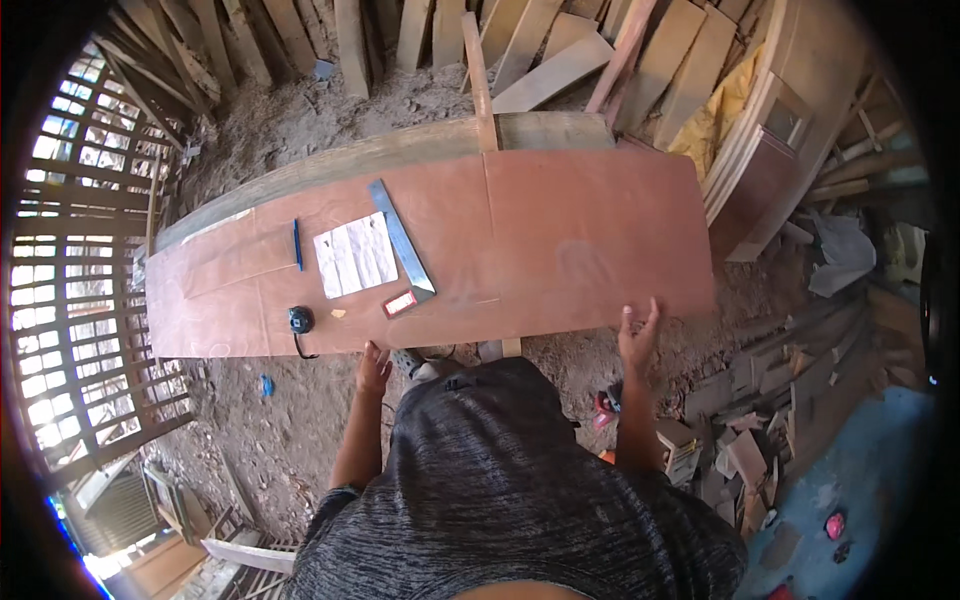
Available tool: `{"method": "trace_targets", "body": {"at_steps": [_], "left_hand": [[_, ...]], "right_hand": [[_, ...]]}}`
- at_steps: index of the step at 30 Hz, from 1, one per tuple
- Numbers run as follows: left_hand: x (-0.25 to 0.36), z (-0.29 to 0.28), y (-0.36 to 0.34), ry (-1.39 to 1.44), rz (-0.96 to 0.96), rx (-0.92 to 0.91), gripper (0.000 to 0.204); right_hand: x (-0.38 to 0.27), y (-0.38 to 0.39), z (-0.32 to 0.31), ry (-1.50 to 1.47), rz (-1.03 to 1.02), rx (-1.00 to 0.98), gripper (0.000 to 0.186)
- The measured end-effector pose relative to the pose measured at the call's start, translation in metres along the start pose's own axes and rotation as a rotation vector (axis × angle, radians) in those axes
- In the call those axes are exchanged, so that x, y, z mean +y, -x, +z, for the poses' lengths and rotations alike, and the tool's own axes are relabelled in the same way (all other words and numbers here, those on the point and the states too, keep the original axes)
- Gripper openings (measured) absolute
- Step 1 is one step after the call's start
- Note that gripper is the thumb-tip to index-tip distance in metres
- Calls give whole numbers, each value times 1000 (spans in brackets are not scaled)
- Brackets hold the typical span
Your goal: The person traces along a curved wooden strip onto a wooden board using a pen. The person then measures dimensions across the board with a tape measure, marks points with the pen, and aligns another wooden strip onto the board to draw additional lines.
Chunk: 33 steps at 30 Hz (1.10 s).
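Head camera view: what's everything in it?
board: seamed, count unclear, reddish-brown, centre
paper: 1, white, on board
set square: 1, blue, red-handled, beside paper
pen: 1, blue, left of paper
tape measure: 1, black, below pen
planks: many, brown, top
lattice: 1, brown, left
sheet: 1, yellow, upper right
scrap wood: many, brown, lower right
shirt: 1, dark grey, bottom
left hand: 1, bare, board's near edge
right hand: 1, bare, same edge

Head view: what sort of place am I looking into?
Probably a rough woodworking shed: boards lean along the far side, a tape measure and a blue-bladed square lie on a large reddish-brown panel.
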State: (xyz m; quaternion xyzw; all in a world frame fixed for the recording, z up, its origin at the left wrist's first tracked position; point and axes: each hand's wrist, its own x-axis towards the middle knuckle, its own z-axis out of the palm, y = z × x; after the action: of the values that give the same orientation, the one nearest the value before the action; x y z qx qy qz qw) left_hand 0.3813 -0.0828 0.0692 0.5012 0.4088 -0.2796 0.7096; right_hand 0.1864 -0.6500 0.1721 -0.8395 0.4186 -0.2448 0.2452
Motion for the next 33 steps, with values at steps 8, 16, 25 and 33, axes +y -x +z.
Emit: {"method": "trace_targets", "body": {"at_steps": [8,16,25,33], "left_hand": [[13,-54,14,-131,54,-152,67],[-49,-194,14,-273,-67,141,56],[-61,-256,30,-580,213,7,46],[7,-177,14,-524,373,202,77]], "right_hand": [[-42,134,19,-156,76,-32,58],[-39,240,10,-58,137,-178,57],[54,323,10,109,412,-146,56],[11,348,35,125,667,-432,60]]}}
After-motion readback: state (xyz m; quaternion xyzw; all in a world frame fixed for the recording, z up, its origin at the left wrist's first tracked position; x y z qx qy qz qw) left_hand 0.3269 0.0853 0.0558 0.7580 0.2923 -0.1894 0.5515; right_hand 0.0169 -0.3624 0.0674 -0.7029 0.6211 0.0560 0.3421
